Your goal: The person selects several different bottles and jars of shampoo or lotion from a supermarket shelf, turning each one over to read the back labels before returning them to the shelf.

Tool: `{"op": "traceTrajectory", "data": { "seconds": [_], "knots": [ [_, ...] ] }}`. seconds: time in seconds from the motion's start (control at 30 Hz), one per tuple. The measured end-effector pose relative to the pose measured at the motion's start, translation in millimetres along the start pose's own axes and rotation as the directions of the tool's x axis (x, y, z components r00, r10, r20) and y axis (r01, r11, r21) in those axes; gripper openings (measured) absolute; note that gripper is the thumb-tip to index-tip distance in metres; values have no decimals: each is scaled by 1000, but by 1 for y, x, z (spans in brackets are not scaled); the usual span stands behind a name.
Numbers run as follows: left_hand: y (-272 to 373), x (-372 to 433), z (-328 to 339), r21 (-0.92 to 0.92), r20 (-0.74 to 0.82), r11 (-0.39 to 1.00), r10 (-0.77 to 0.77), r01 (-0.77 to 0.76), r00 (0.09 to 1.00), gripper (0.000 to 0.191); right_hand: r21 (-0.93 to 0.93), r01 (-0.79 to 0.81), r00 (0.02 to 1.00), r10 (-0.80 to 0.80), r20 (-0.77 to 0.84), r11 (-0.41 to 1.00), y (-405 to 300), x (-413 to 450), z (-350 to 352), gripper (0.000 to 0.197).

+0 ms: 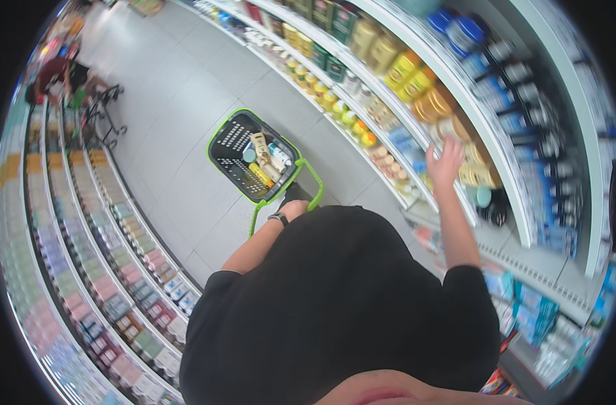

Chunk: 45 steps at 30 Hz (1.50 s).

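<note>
A dark shopping basket with a lime-green rim stands on the floor in front of me. Inside it lie a cream-coloured bottle, a yellow bottle, a white-and-blue container and other items. My left hand, with a watch at the wrist, is closed around the basket's green handle; my shirt hides part of the grip. Reaching to the right, my right hand holds nothing. Its fingers are spread at the shelf front, close to gold-lidded jars and cream-coloured tubs.
Shelving curves along my right, with yellow bottles and blue-lidded jars. Shelves of packaged goods line the left. Farther up the tiled aisle, a person bends beside a wheeled frame.
</note>
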<state>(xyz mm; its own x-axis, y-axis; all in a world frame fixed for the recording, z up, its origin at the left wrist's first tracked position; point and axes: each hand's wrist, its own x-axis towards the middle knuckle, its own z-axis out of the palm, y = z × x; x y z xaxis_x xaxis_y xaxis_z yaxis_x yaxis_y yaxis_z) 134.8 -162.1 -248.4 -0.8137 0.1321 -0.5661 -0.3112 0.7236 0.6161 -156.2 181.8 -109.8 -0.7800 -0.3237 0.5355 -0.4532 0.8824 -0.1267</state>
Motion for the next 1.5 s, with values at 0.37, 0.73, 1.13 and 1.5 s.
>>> {"op": "traceTrajectory", "data": {
  "seconds": [0.37,0.73,1.13,1.5],
  "knots": [
    [-79,-22,-140,137,15,990,29,-31,999,36,236,-596,587,216,780,767,-151,-124,126,31],
    [-142,-19,-173,-426,170,887,-117,181,978,70,199,-792,344,152,927,577,-216,-39,173,35],
    [-129,44,-215,-557,136,808,-138,190,981,61,523,-809,546,15,838,269,-283,153,186,27],
    [-112,102,-267,-306,350,868,-280,392,894,58,793,-12,981,160,-108,609,-266,354,79,52]
  ]
}}
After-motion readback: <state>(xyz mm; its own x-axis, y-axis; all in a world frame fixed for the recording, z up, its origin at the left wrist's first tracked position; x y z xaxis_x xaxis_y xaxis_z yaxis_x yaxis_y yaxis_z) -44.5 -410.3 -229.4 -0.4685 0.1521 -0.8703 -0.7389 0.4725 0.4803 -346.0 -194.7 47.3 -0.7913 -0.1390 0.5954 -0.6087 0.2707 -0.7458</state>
